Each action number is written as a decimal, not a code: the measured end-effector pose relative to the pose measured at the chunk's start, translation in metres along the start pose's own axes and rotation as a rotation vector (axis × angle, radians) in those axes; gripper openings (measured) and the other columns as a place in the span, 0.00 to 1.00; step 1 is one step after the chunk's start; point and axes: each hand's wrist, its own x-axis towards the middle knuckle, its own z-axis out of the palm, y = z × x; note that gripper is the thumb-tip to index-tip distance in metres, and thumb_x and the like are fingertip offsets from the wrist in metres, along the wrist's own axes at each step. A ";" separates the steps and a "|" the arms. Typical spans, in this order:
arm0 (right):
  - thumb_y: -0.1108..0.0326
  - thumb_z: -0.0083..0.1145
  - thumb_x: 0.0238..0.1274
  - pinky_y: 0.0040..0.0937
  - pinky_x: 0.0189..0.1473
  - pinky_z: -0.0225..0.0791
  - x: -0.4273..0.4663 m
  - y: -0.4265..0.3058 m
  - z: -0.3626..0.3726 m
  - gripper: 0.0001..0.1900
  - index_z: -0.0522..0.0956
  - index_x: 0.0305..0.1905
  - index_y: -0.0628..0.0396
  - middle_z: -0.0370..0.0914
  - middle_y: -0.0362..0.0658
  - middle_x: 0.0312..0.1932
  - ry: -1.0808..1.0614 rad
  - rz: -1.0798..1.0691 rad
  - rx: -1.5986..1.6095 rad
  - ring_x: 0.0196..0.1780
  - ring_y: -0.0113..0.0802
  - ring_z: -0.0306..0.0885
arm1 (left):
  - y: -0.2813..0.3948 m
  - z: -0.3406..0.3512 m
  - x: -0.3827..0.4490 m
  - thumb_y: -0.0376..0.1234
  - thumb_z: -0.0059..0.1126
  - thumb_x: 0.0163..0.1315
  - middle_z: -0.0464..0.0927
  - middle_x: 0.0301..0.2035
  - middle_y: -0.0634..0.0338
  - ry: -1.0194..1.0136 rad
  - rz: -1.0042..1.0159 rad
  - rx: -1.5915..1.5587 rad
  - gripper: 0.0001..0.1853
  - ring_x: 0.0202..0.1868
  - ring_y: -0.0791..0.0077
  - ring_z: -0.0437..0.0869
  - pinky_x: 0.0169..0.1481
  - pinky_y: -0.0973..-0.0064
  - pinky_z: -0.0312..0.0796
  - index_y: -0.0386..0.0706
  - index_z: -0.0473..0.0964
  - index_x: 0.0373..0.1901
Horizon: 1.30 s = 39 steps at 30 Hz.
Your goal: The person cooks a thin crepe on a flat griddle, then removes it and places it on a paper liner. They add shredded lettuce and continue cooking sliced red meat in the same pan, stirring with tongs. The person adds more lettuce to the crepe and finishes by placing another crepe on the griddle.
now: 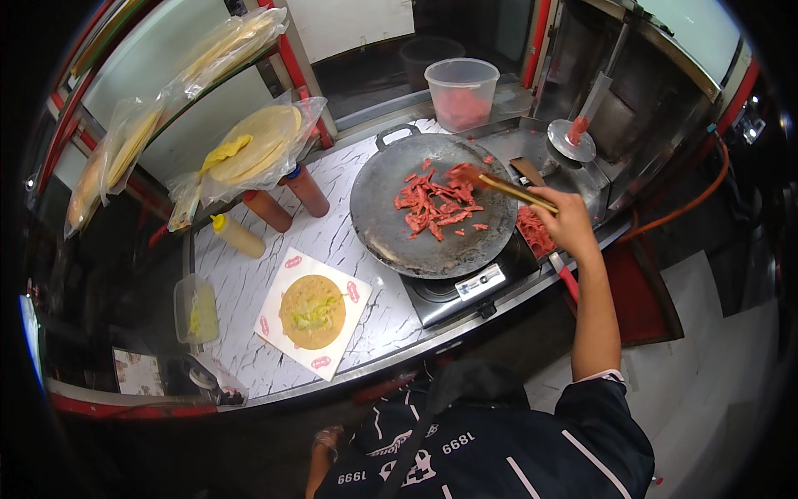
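My right hand [564, 218] is closed around the handle of tongs [514, 190], whose far end touches red meat strips [436, 203] on a round dark griddle pan [386, 231]. The pan sits on a gas stove [430, 305]. My left hand [327, 440], in what looks like a clear plastic glove, hangs low beside my body, below the counter edge; its fingers are hard to make out. On printed white paper [336, 362] left of the stove lies a flatbread [296, 290] topped with shredded lettuce [315, 314].
Three squeeze bottles [240, 237] stand near bagged flatbreads [268, 137]. A lettuce tub [209, 309] is at the left. Behind the pan stands a plastic bucket [461, 93]. At right are a vertical spit [580, 134], a meat tray [536, 231] and a red-handled knife [568, 280].
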 end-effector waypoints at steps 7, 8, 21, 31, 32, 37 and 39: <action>0.63 0.70 0.66 0.50 0.52 0.80 -0.016 0.004 0.056 0.20 0.86 0.61 0.55 0.89 0.57 0.47 0.120 -0.117 -0.046 0.50 0.59 0.89 | -0.007 0.015 -0.015 0.52 0.47 0.77 0.87 0.57 0.49 -0.094 0.040 0.029 0.25 0.59 0.48 0.90 0.62 0.50 0.81 0.49 0.86 0.57; 0.63 0.70 0.67 0.50 0.52 0.80 -0.017 0.001 0.050 0.20 0.86 0.61 0.55 0.89 0.57 0.47 0.111 -0.115 -0.041 0.50 0.58 0.89 | -0.008 0.014 -0.014 0.52 0.47 0.77 0.88 0.56 0.49 -0.095 0.049 0.033 0.25 0.58 0.48 0.90 0.61 0.50 0.81 0.49 0.86 0.57; 0.62 0.72 0.66 0.44 0.48 0.81 -0.045 -0.071 0.043 0.23 0.85 0.63 0.56 0.90 0.55 0.47 0.126 -0.147 -0.076 0.44 0.52 0.90 | -0.040 -0.014 0.024 0.51 0.49 0.76 0.89 0.54 0.50 -0.141 0.139 0.060 0.25 0.57 0.50 0.91 0.61 0.51 0.81 0.46 0.86 0.57; 0.74 0.68 0.68 0.34 0.56 0.80 -0.094 -0.068 0.006 0.19 0.85 0.62 0.61 0.93 0.50 0.47 0.173 0.135 0.135 0.52 0.30 0.90 | -0.074 -0.010 0.027 0.42 0.63 0.68 0.88 0.58 0.50 -0.144 0.275 0.119 0.18 0.60 0.49 0.90 0.67 0.51 0.81 0.50 0.88 0.56; 0.73 0.68 0.68 0.34 0.56 0.80 -0.102 -0.064 0.009 0.20 0.85 0.63 0.61 0.93 0.50 0.48 0.153 0.153 0.113 0.53 0.30 0.90 | -0.074 -0.015 0.028 0.42 0.63 0.68 0.88 0.59 0.50 -0.252 0.215 0.176 0.18 0.61 0.49 0.89 0.67 0.51 0.80 0.50 0.88 0.56; 0.71 0.70 0.66 0.37 0.55 0.80 -0.106 -0.076 0.070 0.21 0.84 0.63 0.61 0.91 0.57 0.48 0.084 0.025 -0.025 0.51 0.47 0.93 | -0.084 -0.012 0.023 0.43 0.59 0.72 0.89 0.56 0.50 -0.243 0.157 -0.064 0.19 0.57 0.50 0.91 0.60 0.51 0.82 0.50 0.87 0.59; 0.65 0.71 0.66 0.43 0.51 0.81 -0.071 -0.078 0.078 0.21 0.85 0.63 0.56 0.90 0.55 0.46 0.099 -0.076 -0.114 0.47 0.53 0.91 | -0.090 0.002 0.010 0.43 0.61 0.72 0.90 0.54 0.51 -0.181 0.136 -0.143 0.19 0.54 0.51 0.92 0.57 0.51 0.83 0.49 0.87 0.59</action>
